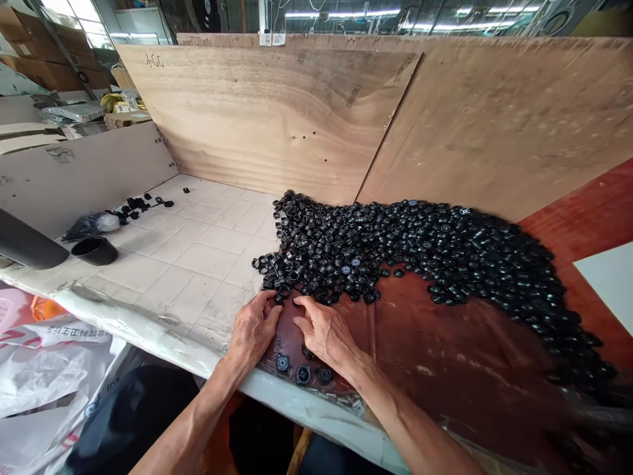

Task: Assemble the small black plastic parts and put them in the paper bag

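Observation:
A large heap of small black plastic caps (336, 244) spreads over the table. At its near left edge, my left hand (253, 324) has thumb and forefinger closed around a small black cap (279, 299). My right hand (324, 328) is just beside it, thumb and forefinger apart, the forefinger tip against the heap's edge. Beneath the right palm sits another black piece (307, 351), partly hidden. Nearer the table edge lie a round black piece (282, 363), a second one with a notched rim (303, 375) and a third (324, 375).
Plywood boards (277, 112) wall off the back. On the left stand a black cup-like ring (94, 251) and a dark tube (30, 241), near a plastic bag (89, 225) and scattered black pieces (133, 210). White plastic bags (54, 356) hang below the padded table edge (163, 336).

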Demonstrator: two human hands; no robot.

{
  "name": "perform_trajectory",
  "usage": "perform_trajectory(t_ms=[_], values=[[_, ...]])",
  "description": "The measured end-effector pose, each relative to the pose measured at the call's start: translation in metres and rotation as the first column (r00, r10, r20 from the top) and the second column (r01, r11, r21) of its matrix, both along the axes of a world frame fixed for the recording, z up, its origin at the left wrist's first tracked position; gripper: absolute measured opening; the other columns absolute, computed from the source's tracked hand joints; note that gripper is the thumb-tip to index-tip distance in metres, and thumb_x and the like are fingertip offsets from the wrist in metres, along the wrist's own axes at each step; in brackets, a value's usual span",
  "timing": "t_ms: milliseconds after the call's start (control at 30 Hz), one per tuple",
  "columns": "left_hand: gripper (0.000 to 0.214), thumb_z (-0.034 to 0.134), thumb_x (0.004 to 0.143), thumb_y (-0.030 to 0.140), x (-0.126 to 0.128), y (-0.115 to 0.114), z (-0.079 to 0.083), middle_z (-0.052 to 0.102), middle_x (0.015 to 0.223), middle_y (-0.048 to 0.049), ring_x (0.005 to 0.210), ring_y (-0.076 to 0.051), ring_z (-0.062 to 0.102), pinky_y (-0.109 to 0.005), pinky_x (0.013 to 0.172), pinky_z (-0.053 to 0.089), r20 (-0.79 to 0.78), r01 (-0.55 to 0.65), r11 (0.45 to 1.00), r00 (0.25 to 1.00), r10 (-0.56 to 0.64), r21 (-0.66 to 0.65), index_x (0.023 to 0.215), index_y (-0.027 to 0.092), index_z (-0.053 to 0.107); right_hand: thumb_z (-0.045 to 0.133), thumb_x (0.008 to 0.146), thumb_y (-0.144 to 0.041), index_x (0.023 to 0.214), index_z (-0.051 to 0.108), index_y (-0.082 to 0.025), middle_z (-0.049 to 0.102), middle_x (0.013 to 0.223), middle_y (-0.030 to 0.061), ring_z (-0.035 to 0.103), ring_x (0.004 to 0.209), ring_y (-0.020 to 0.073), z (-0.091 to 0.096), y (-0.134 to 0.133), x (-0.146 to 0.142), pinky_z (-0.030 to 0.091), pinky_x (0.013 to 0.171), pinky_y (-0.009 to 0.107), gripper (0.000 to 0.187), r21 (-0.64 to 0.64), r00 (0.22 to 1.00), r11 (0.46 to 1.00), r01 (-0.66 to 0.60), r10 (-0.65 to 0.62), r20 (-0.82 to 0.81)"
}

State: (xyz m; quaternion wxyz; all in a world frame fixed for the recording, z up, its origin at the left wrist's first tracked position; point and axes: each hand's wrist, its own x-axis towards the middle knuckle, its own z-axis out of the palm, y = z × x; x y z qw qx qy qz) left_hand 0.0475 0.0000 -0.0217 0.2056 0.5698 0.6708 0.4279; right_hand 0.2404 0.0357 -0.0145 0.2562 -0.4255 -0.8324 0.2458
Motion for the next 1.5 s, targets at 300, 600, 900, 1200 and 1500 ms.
perform_trajectory(t_ms=[300, 600, 900, 1200, 1500], values=[[0.023, 0.068, 0.087, 0.016, 0.001, -0.008, 0.002, 0.072, 0.102, -0.0041, 0.074, -0.019, 0.064, -0.033, 0.074, 0.052, -0.146, 0.182, 0.983, 0.974, -0.176, 0.029, 0.109, 0.024, 0.07, 0.061, 0.085, 0.001, 0.084, 0.05, -0.023, 0.059, 0.091, 0.004, 0.058, 0.083, 0.0211, 0.003, -0.007, -0.002, 0.045, 0.075, 0.031, 0.026, 0.125, 0.99, 0.99, -0.065, 0.079, -0.116], [0.028, 0.067, 0.079, 0.019, 0.001, -0.009, 0.013, 0.069, 0.083, 0.0015, 0.067, -0.014, 0.064, -0.026, 0.064, 0.052, 0.411, 0.215, 0.973, 0.897, -0.162, -0.084, 0.107, 0.021, 0.063, 0.06, 0.095, -0.014, 0.094, 0.064, -0.022, 0.068, 0.098, 0.0035, 0.065, 0.09, 0.0188, 0.016, -0.006, -0.004, 0.05, 0.085, 0.031, 0.009, -0.116, 0.895, 0.983, -0.144, 0.079, -0.439], [0.031, 0.085, 0.077, 0.021, 0.001, -0.016, 0.035, 0.076, 0.098, -0.0023, 0.09, -0.015, 0.072, -0.028, 0.088, 0.06, 0.786, 0.361, 0.932, 0.582, -0.21, -0.018, 0.103, 0.019, 0.069, 0.07, 0.085, -0.025, 0.1, 0.068, -0.022, 0.071, 0.098, 0.0024, 0.069, 0.083, 0.017, 0.024, -0.006, -0.004, 0.058, 0.073, 0.026, 0.015, -0.338, 0.787, 0.936, -0.098, -0.135, -0.603], [0.033, 0.09, 0.077, 0.023, 0.001, -0.018, 0.032, 0.078, 0.096, -0.0022, 0.084, -0.015, 0.072, -0.023, 0.075, 0.058, 0.794, 0.322, 0.947, 0.577, -0.194, -0.003, 0.104, 0.019, 0.071, 0.072, 0.093, -0.017, 0.116, 0.075, -0.024, 0.074, 0.109, 0.0044, 0.072, 0.092, 0.0187, 0.017, -0.006, -0.003, 0.059, 0.081, 0.029, 0.025, -0.135, 0.818, 0.984, -0.117, 0.018, -0.575], [0.024, 0.087, 0.082, 0.023, 0.005, -0.021, 0.02, 0.077, 0.106, -0.0035, 0.092, -0.017, 0.076, -0.026, 0.083, 0.063, 0.726, 0.314, 0.942, 0.621, -0.295, 0.114, 0.102, 0.019, 0.074, 0.078, 0.097, -0.027, 0.106, 0.072, -0.024, 0.075, 0.098, 0.0025, 0.071, 0.083, 0.0175, 0.004, -0.007, -0.005, 0.056, 0.076, 0.027, 0.011, 0.006, 0.842, 0.998, -0.066, 0.059, -0.536]])
